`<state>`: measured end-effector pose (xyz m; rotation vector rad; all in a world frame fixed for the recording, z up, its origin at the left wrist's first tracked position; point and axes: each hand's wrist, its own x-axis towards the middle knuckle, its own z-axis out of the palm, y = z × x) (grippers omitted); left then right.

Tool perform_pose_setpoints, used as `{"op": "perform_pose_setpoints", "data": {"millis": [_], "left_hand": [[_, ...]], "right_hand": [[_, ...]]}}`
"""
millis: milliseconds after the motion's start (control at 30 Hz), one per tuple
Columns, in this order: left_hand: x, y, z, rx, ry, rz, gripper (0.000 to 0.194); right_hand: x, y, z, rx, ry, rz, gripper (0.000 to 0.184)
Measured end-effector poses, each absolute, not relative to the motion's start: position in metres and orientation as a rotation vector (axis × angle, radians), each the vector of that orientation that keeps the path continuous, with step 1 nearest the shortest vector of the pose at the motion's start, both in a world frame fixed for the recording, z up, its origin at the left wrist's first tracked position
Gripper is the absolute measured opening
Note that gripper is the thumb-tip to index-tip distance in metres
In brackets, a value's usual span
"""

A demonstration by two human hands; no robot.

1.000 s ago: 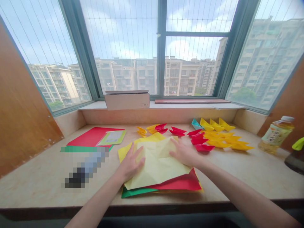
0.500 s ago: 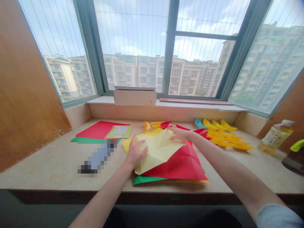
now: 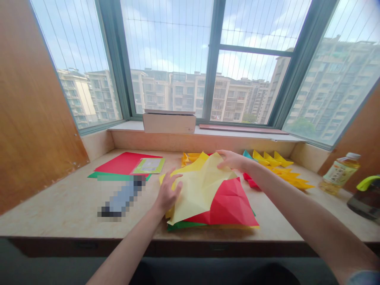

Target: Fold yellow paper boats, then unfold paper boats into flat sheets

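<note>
A creased pale yellow sheet of paper (image 3: 197, 190) lies tilted over a stack, its far right corner lifted. My right hand (image 3: 233, 160) pinches that corner between thumb and fingers. At the sheet's left edge is my left hand (image 3: 169, 194), fingers spread and lightly against the paper or just beside it. Beneath are a creased red sheet (image 3: 231, 202), a green sheet (image 3: 184, 225) and brighter yellow paper (image 3: 196, 162). Behind the stack sit folded yellow paper pieces (image 3: 190, 158), partly hidden by the sheet and my right hand.
Rows of folded yellow paper boats (image 3: 274, 158) stand at the back right, beside a bottle (image 3: 340, 172) and a dark jug (image 3: 366, 198). At left lie red paper (image 3: 127, 162), a green-edged packet (image 3: 148, 165) and a pixelated object (image 3: 123, 198). A white box (image 3: 169, 122) rests on the sill.
My right hand has raised the far right corner of the pale yellow sheet and shifted slightly up. The sheet's near edge has slid a little, and my left hand's fingers have loosened.
</note>
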<state>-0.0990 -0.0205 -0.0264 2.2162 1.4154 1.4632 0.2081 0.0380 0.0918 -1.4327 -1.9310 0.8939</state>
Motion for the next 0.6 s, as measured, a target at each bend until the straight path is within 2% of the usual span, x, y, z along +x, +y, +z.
{"op": "perform_pose_setpoints", "data": {"millis": [100,200,400,500,600], "left_hand": [[-0.097,-0.028,-0.019,2.384,1.221,1.399,0.033],[-0.091,-0.036,-0.007,2.558,1.09,1.167,0.035],[-0.065,-0.068,0.021,2.853,0.965,0.544,0.039],[-0.053,-0.083,0.028,2.861,0.923,0.307,0.055],[-0.048,-0.086,0.031,2.85,0.96,0.106,0.077]], "right_hand": [[0.225,0.013,0.09,-1.422,-1.9,0.906,0.084],[0.242,-0.011,0.076,-1.426,-1.862,0.922,0.09],[0.263,-0.034,0.031,-1.723,-2.143,0.483,0.063],[0.266,-0.037,0.016,-1.803,-2.196,0.483,0.049],[0.266,-0.038,0.006,-1.868,-2.193,0.448,0.049]]}}
